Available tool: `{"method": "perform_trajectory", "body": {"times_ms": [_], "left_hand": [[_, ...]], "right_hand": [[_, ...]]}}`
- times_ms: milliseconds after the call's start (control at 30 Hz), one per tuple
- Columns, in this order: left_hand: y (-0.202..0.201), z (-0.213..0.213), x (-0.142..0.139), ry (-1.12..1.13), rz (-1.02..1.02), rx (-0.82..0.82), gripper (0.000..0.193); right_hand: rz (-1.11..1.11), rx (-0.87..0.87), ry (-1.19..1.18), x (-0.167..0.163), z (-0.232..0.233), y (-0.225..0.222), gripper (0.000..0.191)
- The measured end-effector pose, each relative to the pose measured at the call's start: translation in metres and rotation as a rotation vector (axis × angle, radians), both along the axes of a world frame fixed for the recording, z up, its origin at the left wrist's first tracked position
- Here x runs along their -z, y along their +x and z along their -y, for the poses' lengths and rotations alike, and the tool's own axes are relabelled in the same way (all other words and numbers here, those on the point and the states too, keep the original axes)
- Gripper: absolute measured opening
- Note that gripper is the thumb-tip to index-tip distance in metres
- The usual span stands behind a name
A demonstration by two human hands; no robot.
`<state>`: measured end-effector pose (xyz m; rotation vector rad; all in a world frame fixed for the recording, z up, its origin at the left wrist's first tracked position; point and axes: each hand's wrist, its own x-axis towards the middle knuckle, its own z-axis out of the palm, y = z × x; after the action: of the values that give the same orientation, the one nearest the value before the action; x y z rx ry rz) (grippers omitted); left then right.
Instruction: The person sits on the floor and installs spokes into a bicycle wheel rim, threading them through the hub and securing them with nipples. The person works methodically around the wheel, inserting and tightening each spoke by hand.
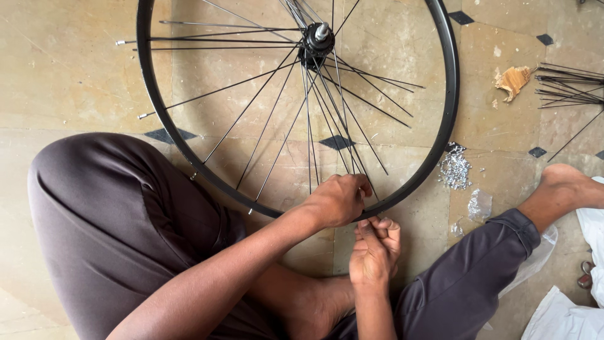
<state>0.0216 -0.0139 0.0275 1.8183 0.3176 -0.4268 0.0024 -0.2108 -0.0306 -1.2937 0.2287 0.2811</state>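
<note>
The floor (75, 75) is worn beige stone tile with small dark diamond insets at the corners, and the person sits cross-legged on it in dark grey trousers, bare feet showing. A black bicycle wheel rim (448, 119) lies flat on the floor before the knees, its hub (318, 39) near the top edge of view, with thin spokes (270, 113) fanning out — several on the left side hang loose, their ends short of the rim. The left hand (340, 200) rests over the near arc of the rim, fingers curled and clenched around a spoke end where it meets the rim. The right hand (375, 244) sits just below, outside the rim, fingertips pinched together on something too small to make out, close against the left hand. To the right of the rim lies a small heap of shiny metal nipples (454, 169), and just below it a crumpled clear plastic bag (480, 204). Farther right, a bundle of loose dark spokes (569, 85) lies on the floor, with a torn scrap of brown cardboard (513, 80) beside it — and white cloth (566, 318) at the lower right corner.
</note>
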Motion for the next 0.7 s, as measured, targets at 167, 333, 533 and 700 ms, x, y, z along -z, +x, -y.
{"method": "perform_trajectory", "body": {"times_ms": [167,333,533,700], "left_hand": [[0.0008,0.0003,0.0046,0.009,0.055,-0.010,0.039],[0.0000,0.0007,0.0036,0.041,0.045,0.010,0.038],[0.0002,0.0013,0.0032,0.053,0.029,0.003,0.037],[0.0002,0.0015,0.0062,0.044,0.056,-0.009,0.036]], "right_hand": [[0.044,-0.009,0.025,0.0015,0.0016,0.0022,0.031],[0.036,-0.016,-0.010,0.0011,0.0016,-0.0003,0.031],[0.023,-0.008,0.023,-0.0015,-0.0022,0.0004,0.031],[-0.077,0.043,0.023,-0.0034,-0.0037,-0.0008,0.031]]}}
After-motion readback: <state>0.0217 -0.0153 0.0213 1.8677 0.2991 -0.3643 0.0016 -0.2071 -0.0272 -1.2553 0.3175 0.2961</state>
